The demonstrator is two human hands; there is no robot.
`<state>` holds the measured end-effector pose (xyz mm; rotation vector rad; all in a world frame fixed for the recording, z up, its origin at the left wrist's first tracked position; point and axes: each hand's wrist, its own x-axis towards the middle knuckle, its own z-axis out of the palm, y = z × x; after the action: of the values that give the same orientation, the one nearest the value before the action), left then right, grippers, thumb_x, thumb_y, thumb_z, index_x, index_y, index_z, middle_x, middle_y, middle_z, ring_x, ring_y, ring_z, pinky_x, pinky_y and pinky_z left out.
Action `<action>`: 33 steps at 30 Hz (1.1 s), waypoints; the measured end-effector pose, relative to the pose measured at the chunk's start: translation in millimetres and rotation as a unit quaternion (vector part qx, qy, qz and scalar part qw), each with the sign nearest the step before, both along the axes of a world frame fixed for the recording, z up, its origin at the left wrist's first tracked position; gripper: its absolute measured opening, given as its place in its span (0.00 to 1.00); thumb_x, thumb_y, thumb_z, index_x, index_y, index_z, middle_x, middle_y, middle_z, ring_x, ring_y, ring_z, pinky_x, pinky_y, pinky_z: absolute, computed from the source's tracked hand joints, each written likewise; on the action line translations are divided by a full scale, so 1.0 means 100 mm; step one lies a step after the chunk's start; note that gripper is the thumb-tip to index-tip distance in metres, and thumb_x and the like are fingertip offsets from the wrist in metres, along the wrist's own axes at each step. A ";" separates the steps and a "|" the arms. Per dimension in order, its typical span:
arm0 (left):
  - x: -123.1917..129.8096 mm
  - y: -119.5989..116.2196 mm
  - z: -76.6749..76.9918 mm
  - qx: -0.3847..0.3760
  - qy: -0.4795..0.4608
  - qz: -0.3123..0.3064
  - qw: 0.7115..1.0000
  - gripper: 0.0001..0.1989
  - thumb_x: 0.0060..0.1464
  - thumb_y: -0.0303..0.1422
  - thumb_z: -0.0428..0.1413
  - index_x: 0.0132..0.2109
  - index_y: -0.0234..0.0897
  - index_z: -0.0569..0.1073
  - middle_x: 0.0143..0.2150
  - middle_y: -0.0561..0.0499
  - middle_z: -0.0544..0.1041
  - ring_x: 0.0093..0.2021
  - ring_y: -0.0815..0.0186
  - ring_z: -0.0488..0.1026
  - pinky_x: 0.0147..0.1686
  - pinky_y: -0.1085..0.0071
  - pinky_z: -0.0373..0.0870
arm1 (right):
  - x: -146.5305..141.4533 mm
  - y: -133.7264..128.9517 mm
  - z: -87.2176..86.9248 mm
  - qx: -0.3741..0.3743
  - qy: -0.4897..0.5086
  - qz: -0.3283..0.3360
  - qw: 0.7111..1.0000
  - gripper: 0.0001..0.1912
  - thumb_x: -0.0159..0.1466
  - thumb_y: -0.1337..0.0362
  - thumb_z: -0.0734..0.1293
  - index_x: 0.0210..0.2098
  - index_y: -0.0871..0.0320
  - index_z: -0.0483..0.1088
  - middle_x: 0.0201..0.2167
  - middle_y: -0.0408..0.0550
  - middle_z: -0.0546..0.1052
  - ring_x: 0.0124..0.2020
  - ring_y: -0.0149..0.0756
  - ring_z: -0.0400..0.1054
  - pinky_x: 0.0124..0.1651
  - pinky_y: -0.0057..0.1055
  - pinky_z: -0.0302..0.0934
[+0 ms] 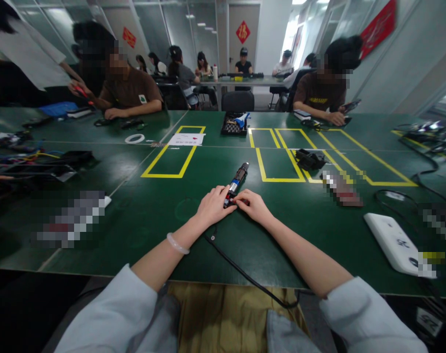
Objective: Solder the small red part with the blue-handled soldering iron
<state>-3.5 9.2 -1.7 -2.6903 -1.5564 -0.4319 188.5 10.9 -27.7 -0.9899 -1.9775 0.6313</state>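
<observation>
A dark, elongated device [239, 178] with a blue-and-silver middle and red parts at its near end lies on the green table [164, 206], its tip pointing away from me. My left hand [214, 205], below a pale bracelet [177, 243], holds the device's near end from the left. At the right side of that same end, the fingers of my right hand [254, 205] are pinched together on a small part, too small to name. A black cable [237, 267] runs from beside my left hand over the table's front edge.
A black tray [234, 123] with a blue-and-white item stands further back. Black parts [310, 159] lie right of centre, a white power bank [395, 242] at the right. Electronics [42, 162] lie at the left. People sit across the table.
</observation>
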 end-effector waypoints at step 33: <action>-2.10 0.71 0.01 0.027 -0.018 0.443 0.896 0.27 0.54 0.48 0.54 0.54 0.34 0.69 0.52 0.33 0.69 0.53 0.40 0.64 0.48 0.48 0.61 | 0.01 -0.02 0.02 -0.075 -0.024 0.016 0.997 0.08 0.64 0.67 0.64 0.39 0.59 0.74 0.32 0.45 0.77 0.29 0.30 0.66 0.35 0.27 0.59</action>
<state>-213.7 80.3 -0.8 -1.6374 -2.4585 -0.4533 189.5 8.6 -25.4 -1.0756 -2.0147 0.7896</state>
